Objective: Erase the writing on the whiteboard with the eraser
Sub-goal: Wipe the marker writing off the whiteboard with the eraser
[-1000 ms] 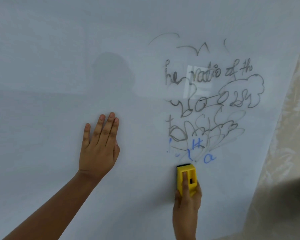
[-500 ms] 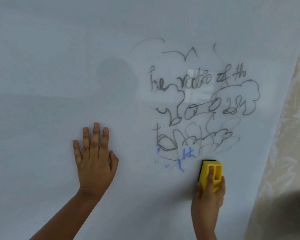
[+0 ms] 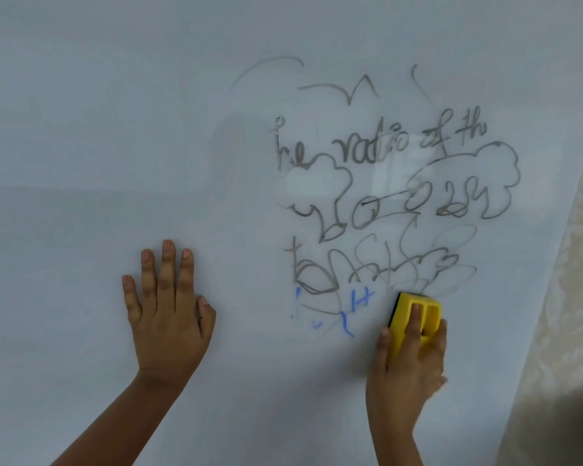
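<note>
A white whiteboard point(image 3: 115, 129) fills the view. Grey writing and scribbles point(image 3: 384, 203) cover its right half, with a few blue marks point(image 3: 344, 311) below them. My right hand point(image 3: 408, 361) grips a yellow eraser point(image 3: 418, 314) pressed flat on the board, at the lower right edge of the scribbles, just right of the blue marks. My left hand point(image 3: 165, 314) lies flat on the bare board to the left, fingers spread and pointing up, holding nothing.
A pale patterned curtain or wall point(image 3: 559, 297) runs down the right side past the board's slanted edge. A bright window reflection point(image 3: 394, 176) sits in the middle of the writing.
My right hand slid the eraser to the right and slightly up, wiping away the blue letter at the bottom right. My left hand stays flat on the board.
</note>
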A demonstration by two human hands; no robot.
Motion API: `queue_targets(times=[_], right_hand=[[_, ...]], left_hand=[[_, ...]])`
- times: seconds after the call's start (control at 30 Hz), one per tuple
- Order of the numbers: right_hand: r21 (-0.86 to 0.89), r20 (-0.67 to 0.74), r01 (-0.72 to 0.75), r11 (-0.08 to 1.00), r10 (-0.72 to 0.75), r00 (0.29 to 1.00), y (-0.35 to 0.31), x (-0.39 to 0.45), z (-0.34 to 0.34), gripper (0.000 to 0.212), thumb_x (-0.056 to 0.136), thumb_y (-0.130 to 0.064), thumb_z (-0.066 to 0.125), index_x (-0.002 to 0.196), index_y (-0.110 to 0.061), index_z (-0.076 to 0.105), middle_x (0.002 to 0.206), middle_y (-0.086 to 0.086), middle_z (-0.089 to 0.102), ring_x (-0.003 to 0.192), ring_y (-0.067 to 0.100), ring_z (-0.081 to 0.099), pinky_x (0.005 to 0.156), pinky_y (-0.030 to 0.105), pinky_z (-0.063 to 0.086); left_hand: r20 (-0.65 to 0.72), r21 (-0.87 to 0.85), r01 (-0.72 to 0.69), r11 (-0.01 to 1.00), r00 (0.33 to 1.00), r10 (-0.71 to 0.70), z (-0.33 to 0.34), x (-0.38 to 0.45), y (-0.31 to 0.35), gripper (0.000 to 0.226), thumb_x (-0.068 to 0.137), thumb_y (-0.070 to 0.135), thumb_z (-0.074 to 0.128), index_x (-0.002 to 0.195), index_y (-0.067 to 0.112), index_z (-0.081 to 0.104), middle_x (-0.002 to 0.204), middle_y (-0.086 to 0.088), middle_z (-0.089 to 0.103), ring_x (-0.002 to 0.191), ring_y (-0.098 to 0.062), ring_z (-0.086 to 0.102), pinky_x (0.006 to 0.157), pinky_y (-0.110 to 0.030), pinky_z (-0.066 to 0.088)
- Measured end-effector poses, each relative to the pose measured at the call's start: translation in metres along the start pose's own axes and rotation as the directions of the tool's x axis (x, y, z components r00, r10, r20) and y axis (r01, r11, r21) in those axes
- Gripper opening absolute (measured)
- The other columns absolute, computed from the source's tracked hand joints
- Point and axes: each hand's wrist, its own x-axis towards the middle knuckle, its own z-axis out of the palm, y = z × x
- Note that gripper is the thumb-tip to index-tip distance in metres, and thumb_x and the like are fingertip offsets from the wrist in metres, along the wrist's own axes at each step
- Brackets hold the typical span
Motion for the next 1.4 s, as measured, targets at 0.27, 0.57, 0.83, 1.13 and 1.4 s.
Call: queue_targets(times=[0.27,0.57,0.83,1.13,1.4], right_hand=[[0.008,0.154,0.251,0.968,-0.249,0.956,-0.013,-0.048,0.013,0.045,0.096,-0.050,0.021,0.134,-0.033,0.038,0.146,0.017,0.027,0.123,0.035,0.037,0.091,0.074,0.025],[0.160,-0.029,0.194,0.968,-0.192,0.981,-0.055,0.002,0.016,0.047,0.094,-0.031,0.037,0.140,-0.020,0.036,0.149,0.021,0.021,0.130,0.034,0.026,0.104,0.058,0.023],[0.126,-0.081,0.106,0.986,-0.096,0.992,0.013,0.013,0.005,0.048,0.093,-0.037,0.037,0.138,-0.023,0.035,0.147,0.024,0.025,0.126,0.038,0.031,0.098,0.063,0.031],[0.069,-0.164,0.342,0.937,-0.328,0.930,-0.022,0.025,0.017,0.042,0.092,-0.029,0.044,0.133,-0.018,0.044,0.145,0.023,0.032,0.125,0.035,0.037,0.098,0.047,0.033],[0.136,-0.333,0.084,0.987,-0.034,0.942,-0.002,0.112,0.000,0.046,0.091,-0.027,0.052,0.135,-0.015,0.045,0.142,0.021,0.037,0.124,0.038,0.040,0.100,0.051,0.036]], left_hand=[[0.012,0.004,-0.011,1.000,1.000,0.011,0.000,-0.002,-0.003,0.059,0.093,0.024,0.027,0.148,0.006,0.017,0.152,-0.015,0.020,0.145,-0.029,0.006,0.117,-0.048,0.003],[0.119,-0.030,-0.214,0.976,0.969,0.216,-0.008,0.011,0.040,0.061,0.089,0.022,0.032,0.146,0.006,0.020,0.156,-0.010,0.013,0.144,-0.025,0.009,0.116,-0.050,0.006],[0.053,-0.018,-0.308,0.951,0.950,0.309,0.007,0.007,0.021,0.058,0.095,0.029,0.027,0.149,0.012,0.015,0.159,-0.002,0.003,0.145,-0.021,0.008,0.116,-0.047,0.009],[0.034,-0.026,-0.308,0.951,0.951,0.309,0.005,0.007,0.019,0.058,0.094,0.028,0.029,0.149,0.011,0.017,0.159,-0.002,0.004,0.145,-0.022,0.008,0.116,-0.046,0.009],[0.026,-0.022,-0.295,0.955,0.955,0.295,0.008,0.005,0.022,0.059,0.093,0.027,0.030,0.148,0.011,0.018,0.158,-0.002,0.006,0.145,-0.022,0.010,0.117,-0.046,0.009]])
